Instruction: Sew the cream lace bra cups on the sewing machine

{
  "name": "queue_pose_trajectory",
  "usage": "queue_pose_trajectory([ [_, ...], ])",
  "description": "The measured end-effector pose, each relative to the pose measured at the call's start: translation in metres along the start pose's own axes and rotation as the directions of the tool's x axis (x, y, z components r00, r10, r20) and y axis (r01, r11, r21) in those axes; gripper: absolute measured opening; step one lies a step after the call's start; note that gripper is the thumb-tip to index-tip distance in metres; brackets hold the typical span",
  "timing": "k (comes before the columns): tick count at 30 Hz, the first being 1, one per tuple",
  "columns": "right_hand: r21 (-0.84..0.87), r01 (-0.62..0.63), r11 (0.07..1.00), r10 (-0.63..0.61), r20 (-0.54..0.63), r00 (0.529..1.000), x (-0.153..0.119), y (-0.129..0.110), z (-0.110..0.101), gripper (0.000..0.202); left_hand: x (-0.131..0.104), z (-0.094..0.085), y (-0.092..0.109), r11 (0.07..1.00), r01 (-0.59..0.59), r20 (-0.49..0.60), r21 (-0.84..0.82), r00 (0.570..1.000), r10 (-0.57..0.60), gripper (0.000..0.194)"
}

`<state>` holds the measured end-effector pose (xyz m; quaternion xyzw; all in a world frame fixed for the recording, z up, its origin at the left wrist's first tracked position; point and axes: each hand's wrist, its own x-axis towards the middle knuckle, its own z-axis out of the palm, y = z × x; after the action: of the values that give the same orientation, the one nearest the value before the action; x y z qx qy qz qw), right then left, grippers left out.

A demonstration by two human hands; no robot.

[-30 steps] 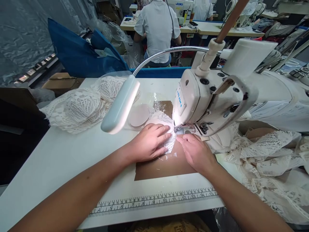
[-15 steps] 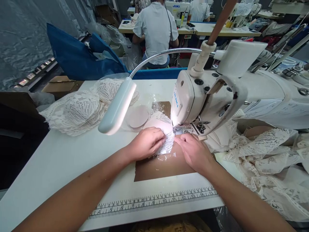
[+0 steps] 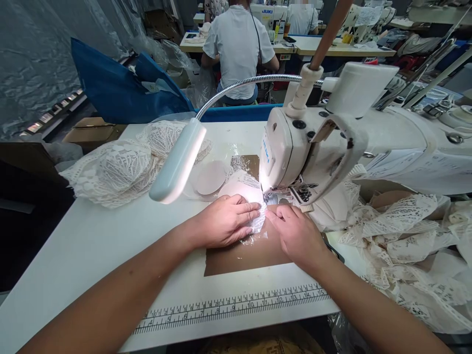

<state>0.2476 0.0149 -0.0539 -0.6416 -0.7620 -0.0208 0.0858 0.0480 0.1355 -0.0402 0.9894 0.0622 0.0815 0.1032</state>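
A small white lace piece (image 3: 258, 223) lies under the head of the sewing machine (image 3: 282, 147), on a brown sheet (image 3: 236, 260) taped to the table. My left hand (image 3: 230, 219) rests flat on the lace, fingers stretched toward the needle area. To the right of the needle, my right hand (image 3: 295, 231) is closed, with thumb and forefinger pinched at the lace's right edge. The fingertips partly hide that edge. A pale smooth section (image 3: 239, 187) of the workpiece extends behind my left fingers. The presser foot is hard to make out in the glare.
A lamp (image 3: 179, 160) on a bendable neck hangs over the table. Lace pieces (image 3: 121, 162) are heaped at left, and more lace (image 3: 413, 250) at right. A round pale disc (image 3: 210, 178) lies behind my left hand. A printed ruler (image 3: 236, 307) runs along the front edge. One person (image 3: 239, 49) sits ahead.
My left hand has gone from curled fingers to fingers spread flat on the lace, slightly farther right. My right hand stays almost in place beside the needle.
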Motion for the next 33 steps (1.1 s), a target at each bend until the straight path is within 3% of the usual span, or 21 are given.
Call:
queue_pose_trajectory([
  [6,-0.058,-0.012,0.998,0.010,-0.040,0.999,-0.002,-0.002,0.001,0.052,-0.002,-0.003,0.002,1.000,0.022,0.035,-0.004,0.999,-0.022,0.044],
  [17,-0.060,-0.055,0.997,0.057,0.026,0.998,0.007,0.002,-0.001,0.045,0.002,0.002,0.000,0.999,0.041,0.017,-0.009,0.999,-0.041,0.046],
  [26,0.102,0.180,0.978,-0.179,-0.015,0.984,-0.004,0.014,-0.001,0.048,-0.002,0.005,0.000,1.000,0.003,-0.032,0.027,0.999,-0.003,0.041],
  [33,0.164,0.234,0.958,-0.232,-0.027,0.972,-0.006,0.016,-0.001,0.042,-0.002,0.006,-0.001,0.998,-0.030,0.014,0.052,0.999,0.030,0.040],
])
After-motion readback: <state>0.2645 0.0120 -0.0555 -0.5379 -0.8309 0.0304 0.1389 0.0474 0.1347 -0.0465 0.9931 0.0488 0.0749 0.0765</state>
